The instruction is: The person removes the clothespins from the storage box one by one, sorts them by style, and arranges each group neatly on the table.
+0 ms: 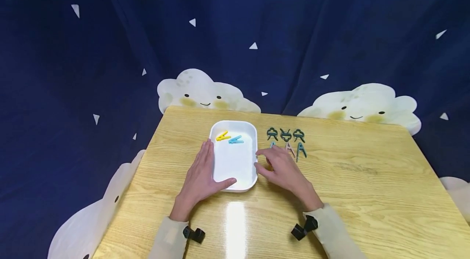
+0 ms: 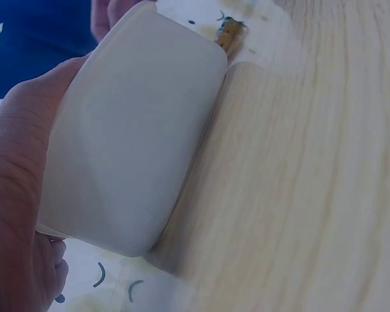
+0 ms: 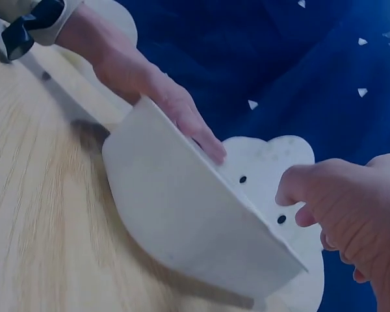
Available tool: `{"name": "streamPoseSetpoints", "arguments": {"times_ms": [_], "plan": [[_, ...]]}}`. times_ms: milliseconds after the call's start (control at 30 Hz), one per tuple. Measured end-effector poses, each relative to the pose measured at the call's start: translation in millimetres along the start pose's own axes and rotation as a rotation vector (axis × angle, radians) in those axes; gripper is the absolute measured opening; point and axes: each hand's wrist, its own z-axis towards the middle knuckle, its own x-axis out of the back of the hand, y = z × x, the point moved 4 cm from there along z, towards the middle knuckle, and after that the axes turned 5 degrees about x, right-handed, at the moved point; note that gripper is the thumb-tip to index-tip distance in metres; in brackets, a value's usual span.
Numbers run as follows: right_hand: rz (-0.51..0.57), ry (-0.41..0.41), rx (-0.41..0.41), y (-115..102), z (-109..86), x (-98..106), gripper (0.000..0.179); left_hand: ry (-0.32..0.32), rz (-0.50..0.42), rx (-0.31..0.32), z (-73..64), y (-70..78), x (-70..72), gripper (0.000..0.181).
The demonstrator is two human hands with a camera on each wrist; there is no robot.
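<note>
A white tray (image 1: 235, 173) lies in front of me, its near side large in the left wrist view. Inside, toward its far end, are a yellow clothespin (image 1: 222, 136) and a light blue clothespin (image 1: 236, 140). My left hand (image 1: 200, 173) rests against the tray's left side, fingers straight along the rim and thumb across the near left corner. Just by the right rim, my right hand (image 1: 282, 169) has thumb and forefinger spread apart, with nothing showing between them. Its other fingers are bent underneath. Beyond it lie a pink clothespin (image 1: 289, 149) and a teal clothespin (image 1: 301, 151).
Past the clothespins, dark green clips (image 1: 285, 135) lie in a row. A blue clothespin (image 1: 272, 144) is partly covered by my right hand. The wooden table (image 1: 360, 185) ends at a dark blue curtain (image 1: 235, 18) printed with clouds.
</note>
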Motion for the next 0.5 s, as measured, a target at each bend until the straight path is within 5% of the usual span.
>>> {"name": "streamPoseSetpoints", "arguments": {"times_ms": [500], "plan": [[0.024,-0.211,0.131,-25.3,40.3,-36.9,0.025,0.018,0.000,-0.018,-0.3,-0.3,0.2,0.139]]}}
